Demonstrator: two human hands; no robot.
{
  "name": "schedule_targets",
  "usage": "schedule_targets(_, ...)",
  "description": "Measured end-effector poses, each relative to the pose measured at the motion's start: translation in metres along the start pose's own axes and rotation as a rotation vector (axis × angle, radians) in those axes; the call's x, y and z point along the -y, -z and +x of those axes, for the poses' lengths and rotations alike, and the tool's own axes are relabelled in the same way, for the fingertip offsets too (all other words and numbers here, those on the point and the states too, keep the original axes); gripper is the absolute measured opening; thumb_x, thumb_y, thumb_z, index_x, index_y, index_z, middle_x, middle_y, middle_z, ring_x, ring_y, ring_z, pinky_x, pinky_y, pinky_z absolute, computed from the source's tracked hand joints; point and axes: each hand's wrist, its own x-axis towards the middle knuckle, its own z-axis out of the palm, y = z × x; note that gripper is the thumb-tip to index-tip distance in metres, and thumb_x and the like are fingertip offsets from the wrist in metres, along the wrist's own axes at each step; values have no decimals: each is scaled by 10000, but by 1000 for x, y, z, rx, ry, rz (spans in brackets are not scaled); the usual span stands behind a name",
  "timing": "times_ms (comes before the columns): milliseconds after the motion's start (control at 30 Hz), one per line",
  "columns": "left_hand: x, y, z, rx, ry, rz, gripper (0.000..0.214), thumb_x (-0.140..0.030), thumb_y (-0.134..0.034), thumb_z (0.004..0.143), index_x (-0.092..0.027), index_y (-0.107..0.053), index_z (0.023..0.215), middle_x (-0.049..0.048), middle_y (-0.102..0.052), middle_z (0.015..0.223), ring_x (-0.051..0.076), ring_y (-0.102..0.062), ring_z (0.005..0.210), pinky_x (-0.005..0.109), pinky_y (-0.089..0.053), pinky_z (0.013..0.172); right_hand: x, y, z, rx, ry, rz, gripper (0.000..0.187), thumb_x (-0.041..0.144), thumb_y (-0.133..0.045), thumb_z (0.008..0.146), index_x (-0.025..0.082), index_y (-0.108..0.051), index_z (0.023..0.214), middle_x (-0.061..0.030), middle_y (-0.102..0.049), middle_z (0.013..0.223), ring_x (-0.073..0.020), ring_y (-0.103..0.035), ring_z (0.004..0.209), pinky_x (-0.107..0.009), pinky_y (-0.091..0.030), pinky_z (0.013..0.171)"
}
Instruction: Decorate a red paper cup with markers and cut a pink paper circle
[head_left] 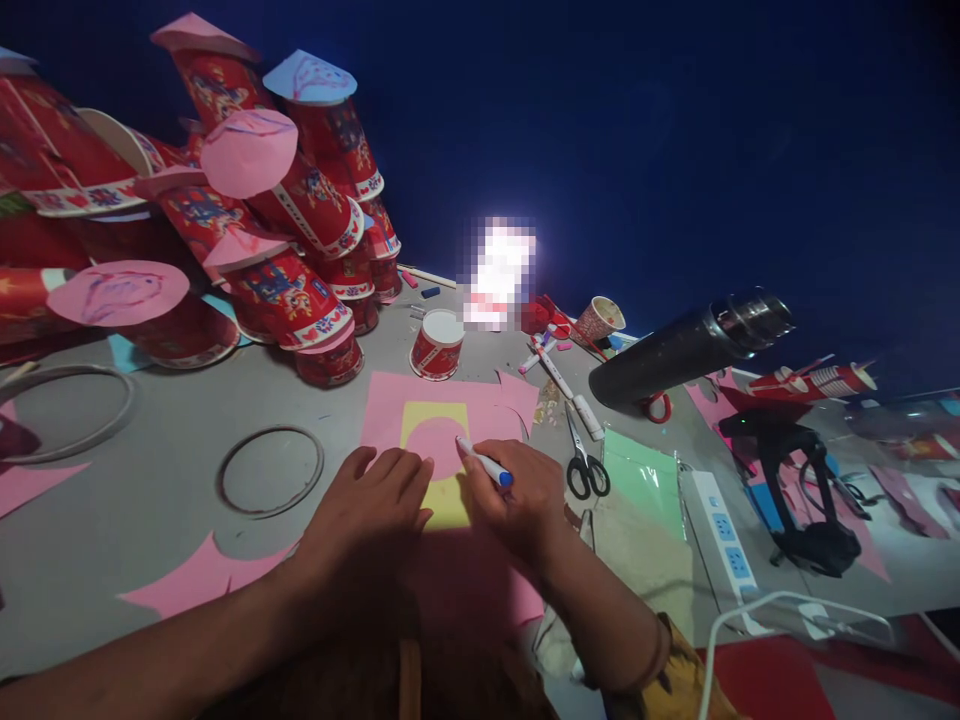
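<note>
My right hand grips a white marker with a blue end, its tip at the edge of a pink circle. The circle shows within a yellow rectangle; I cannot tell whether it is a disc on top or a hole. Under both lies a large pink sheet. Flat on the papers, left of the circle, rests my left hand, fingers extended and holding nothing. Black scissors lie just right of my right hand. Beyond the papers stands a short red cup.
Red paper cups with cone tops are stacked at the left. A grey ring lies near my left arm. To the right are a dark flask, a green sheet, a power strip and a black strapped device.
</note>
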Motion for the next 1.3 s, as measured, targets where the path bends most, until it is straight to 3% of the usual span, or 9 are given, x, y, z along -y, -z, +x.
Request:
schedule_targets(467,-2,5,2,-4,-19,19,319,-127,-731,894,-156,-685,1209,111,-754,1072,321,-676,1001,484,-443,905,-5,-9,-1,89,39,-5,204,311,-592,1080,203,-747,1003,-52,-836,851,-178,-778,757,-283,-534,693)
schedule_targets(667,-2,7,1,55,4,8,307,-158,-717,923,-165,-680,1227,119,-756,1114,319,-667,1029,495,-451,941,-5,2,2,-12,1,-60,182,251,-633,1032,210,-713,875,-28,-780,723,-174,-719,630,-305,-487,636)
schedule_targets(833,-1,8,1,51,3,-14,312,-142,-737,911,-165,-679,1217,119,-748,1122,320,-663,1045,495,-442,953,-7,5,4,-66,-9,-51,173,242,-629,1030,213,-720,886,-33,-783,730,-176,-720,634,-304,-499,635)
schedule_targets(1167,-2,8,1,4,-10,-14,230,-121,-746,892,-150,-710,1116,99,-725,1022,311,-661,988,472,-443,927,-4,-9,1,96,-18,172,217,309,-602,1074,208,-781,1008,-59,-853,890,-183,-801,807,-280,-612,757)
schedule_targets(1300,-1,11,1,-17,-47,-9,104,-115,-692,933,-143,-719,1029,99,-716,981,295,-654,944,452,-451,886,-2,-20,0,104,61,221,228,334,-600,1094,211,-783,1036,-55,-858,905,-186,-812,842,-287,-626,798)
